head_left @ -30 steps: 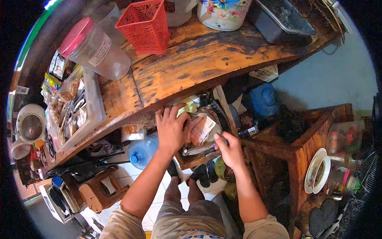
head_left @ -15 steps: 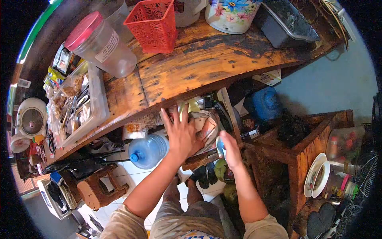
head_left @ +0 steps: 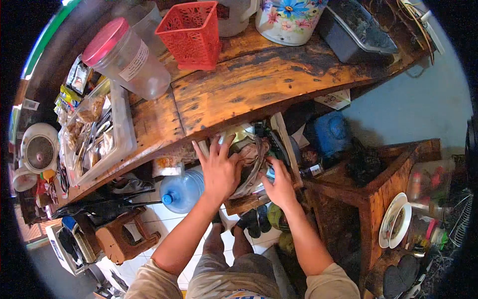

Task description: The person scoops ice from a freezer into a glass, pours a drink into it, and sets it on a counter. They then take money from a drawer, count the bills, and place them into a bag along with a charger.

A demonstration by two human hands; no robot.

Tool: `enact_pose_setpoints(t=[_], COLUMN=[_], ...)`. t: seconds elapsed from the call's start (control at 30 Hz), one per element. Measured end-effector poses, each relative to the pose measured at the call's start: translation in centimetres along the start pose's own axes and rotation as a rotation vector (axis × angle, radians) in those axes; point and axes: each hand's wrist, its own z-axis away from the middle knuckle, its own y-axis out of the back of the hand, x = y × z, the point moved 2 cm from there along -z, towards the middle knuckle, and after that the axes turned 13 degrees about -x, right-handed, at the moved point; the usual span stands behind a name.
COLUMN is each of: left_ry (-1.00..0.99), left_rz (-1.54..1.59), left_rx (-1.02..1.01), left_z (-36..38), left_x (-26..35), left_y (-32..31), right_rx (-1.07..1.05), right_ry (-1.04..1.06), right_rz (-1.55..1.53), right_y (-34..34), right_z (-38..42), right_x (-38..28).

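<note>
A drawer (head_left: 247,203) crammed with odds and ends is pulled out beneath the wooden table. My left hand (head_left: 219,174) reaches over it with fingers spread, the thumb side against a crumpled brownish bag (head_left: 253,152). Whether those fingertips press on anything under them is hidden. Between the thumb and fingers of my right hand (head_left: 282,187) is a small light-blue object (head_left: 270,173), mostly covered, low in the drawer's right part beside the bag. Something pale yellow (head_left: 241,133) lies at the back of the drawer.
On the wooden table (head_left: 239,82) stand a red basket (head_left: 191,37), a pink-lidded jar (head_left: 132,62), a flowered container (head_left: 289,22) and a cutlery tray (head_left: 127,134). A blue water jug (head_left: 181,192) sits left of the drawer. A wooden frame (head_left: 366,199) stands at right.
My right hand has moved left and deeper into the drawer with the light-blue object. My left hand has shifted slightly left, and the brownish bag looks more bunched up.
</note>
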Motion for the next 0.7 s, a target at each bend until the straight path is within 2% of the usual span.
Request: enact_pose_setpoints(t=[0.03,0.07,0.1,0.13,0.2,0.27,0.33,0.4,0.47,0.53,0.57,0.6,0.67,0.7], left_ry=[0.002,0.05,0.098,0.101,0.133,0.065,0.277,0.239,0.249,0.243,0.233,0.225,0.228,0.233], left_rz=[-0.004,0.126,0.257,0.257,0.623,0.531,1.038,1.029,1.389,1.459,1.525,1.59,1.549,1.553], left_rx=[0.003,0.025,0.043,0.039,0.077,0.169,-0.059,-0.005,-0.058,-0.077,-0.123,-0.165,-0.248,-0.283], left_z=[0.2,0.5,0.8,1.1,1.6,2.0,2.8,2.9,3.3,3.6,4.1,4.5,5.4,5.7], left_x=[-0.2,-0.4,-0.6,-0.8,-1.7,-2.0,-2.1,-2.1,-2.1,-1.6,-0.9,-0.3,1.4,2.0], left_y=[0.2,0.7,1.0,1.4,1.9,2.6,2.7,2.9,3.2,4.4,5.4,6.0,6.3,6.4], right_rx=[0.024,0.022,0.106,0.189,0.188,0.231,0.271,0.436,0.491,0.368,0.181,-0.057,-0.055,-0.155], right_ry=[0.043,0.046,0.106,0.165,0.154,0.246,0.249,0.334,0.354,0.16,0.187,0.144,0.231,0.172], right_rz=[-0.02,-0.022,0.009,0.04,0.014,0.077,0.054,0.216,0.15,-0.538,-0.91,-0.993,-1.198,-1.267], right_y=[0.3,0.5,0.8,1.0,1.1,1.1,1.2,1.8,2.0,1.6,1.7,1.5,0.4,0.5], right_z=[0.1,0.0,0.1,0.4,0.8,1.2,2.0,2.8,3.8,4.8,5.0,5.2,4.8,4.3], right_x=[-0.2,-0.5,-0.9,-1.3,-1.5,-1.6,-1.5,-1.4,-2.8,-3.5,-5.2,-5.7,-9.0,-10.0])
